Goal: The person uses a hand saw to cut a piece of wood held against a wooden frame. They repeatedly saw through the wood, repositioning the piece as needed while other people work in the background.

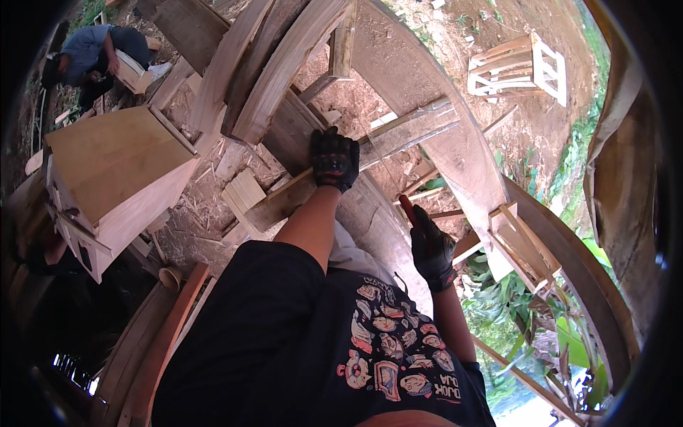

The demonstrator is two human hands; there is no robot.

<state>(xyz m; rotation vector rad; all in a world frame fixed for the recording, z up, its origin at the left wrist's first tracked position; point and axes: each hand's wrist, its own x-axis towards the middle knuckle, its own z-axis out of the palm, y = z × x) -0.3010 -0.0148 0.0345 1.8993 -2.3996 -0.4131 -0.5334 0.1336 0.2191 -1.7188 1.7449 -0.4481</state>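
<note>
My left hand [334, 160], in a black glove, is closed over a long wooden board [416, 127] that runs slantwise across the middle of the view. The board extends on both sides of the fist. To the right and nearer my body, my gloved right hand [432, 249] is closed on a short red stick-like thing [407, 208]. Its red end points up and away from me; the rest is hidden in the glove, so I cannot tell its kind. Beneath the board lies a broad, greyish plank [373, 213].
Thick curved timbers [284, 75] stand ahead, and a wide dusty plank [420, 78] arcs rightward. A tapered wooden box [124, 167] sits at left. A slatted wooden frame [519, 67] lies far right. Another person [89, 57] bends over wood at far left. Wood scraps litter the ground.
</note>
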